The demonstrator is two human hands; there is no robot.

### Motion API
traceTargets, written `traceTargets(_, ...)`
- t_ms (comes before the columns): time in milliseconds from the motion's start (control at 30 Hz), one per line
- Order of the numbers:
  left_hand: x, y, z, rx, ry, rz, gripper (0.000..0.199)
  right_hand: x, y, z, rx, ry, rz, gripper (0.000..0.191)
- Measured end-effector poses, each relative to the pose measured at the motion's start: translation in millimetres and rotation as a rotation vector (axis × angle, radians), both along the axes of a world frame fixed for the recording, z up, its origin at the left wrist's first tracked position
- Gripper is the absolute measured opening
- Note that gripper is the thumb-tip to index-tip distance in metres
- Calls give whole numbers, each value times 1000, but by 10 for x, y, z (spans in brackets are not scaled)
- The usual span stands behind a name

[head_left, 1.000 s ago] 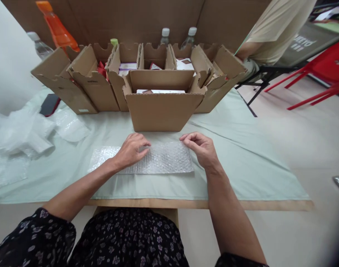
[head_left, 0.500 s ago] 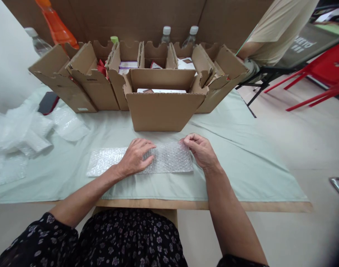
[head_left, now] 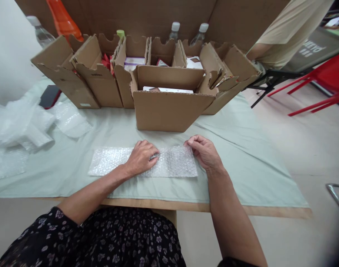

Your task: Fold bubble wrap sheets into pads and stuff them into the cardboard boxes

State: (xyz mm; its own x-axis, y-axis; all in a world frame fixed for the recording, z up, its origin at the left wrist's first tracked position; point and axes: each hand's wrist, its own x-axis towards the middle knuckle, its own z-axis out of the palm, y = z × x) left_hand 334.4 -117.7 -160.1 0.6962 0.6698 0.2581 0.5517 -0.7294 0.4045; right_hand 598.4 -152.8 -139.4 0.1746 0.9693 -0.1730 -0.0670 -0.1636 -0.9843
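Filling the bottom of the frame is a black garment printed with pale flowers point(head_left: 130, 237). Just above it runs a light wooden table edge point(head_left: 158, 204), with a pale green cloth point(head_left: 255, 167) over the tabletop. A long, clear strip of bubble wrap point(head_left: 108, 162) lies flat on the cloth at the lower centre of the frame, its long sides running left to right. The left hand point(head_left: 143, 157) rests across its middle, palm down with bent fingers; whether they grip the plastic I cannot tell. The right hand point(head_left: 205, 152) pinches the strip's upper right corner between thumb and forefinger.

At the left of the frame lies a loose heap of clear bubble wrap point(head_left: 16, 126), and just beyond it a flat, dark object with a red edge point(head_left: 50, 95). At the centre, beyond the strip, stands 1 open brown cardboard box point(head_left: 163, 111) with a white item point(head_left: 169, 90) inside. Behind it is a row of 6 more open brown cardboard boxes point(head_left: 94, 79). Further back are 1 orange bottle point(head_left: 65, 24) at the upper left and 2 clear, white-capped bottles point(head_left: 173, 32) at the upper centre, before a large brown cardboard panel point(head_left: 147, 15). A person in a beige top point(head_left: 286, 29) and a red chair point(head_left: 332, 74) show at the upper right.
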Motion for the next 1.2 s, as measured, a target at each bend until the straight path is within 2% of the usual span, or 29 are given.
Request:
traceTargets(133, 8, -37, -3, 69, 23, 26, 10, 3, -22, -9, 9, -72, 61, 34)
traceTargets(267, 0, -74, 4, 132, 53, 34, 11, -1, -48, -12, 83, -288, 170, 30)
traceTargets(500, -14, -79, 5, 111, 77, 90, 15, -57, -38, -57, 256, -632, 356, 23)
traceTargets(700, -14, -87, -8, 122, 66, 100, 16, -103, -39, -112, 312, -717, 353, 7)
traceTargets(833, -6, -94, 0, 114, 57, 104, 17, -101, -37, -89, 318, -772, 377, 17)
traceTargets(1000, 4, -94, 3, 121, 67, 101, 17, -121, -34, -90, 320, -888, 459, 19)
traceTargets(1200, -3, -90, -3, 113, 61, 94, 17, -156, -40, -134, 245, -1003, 425, 24)
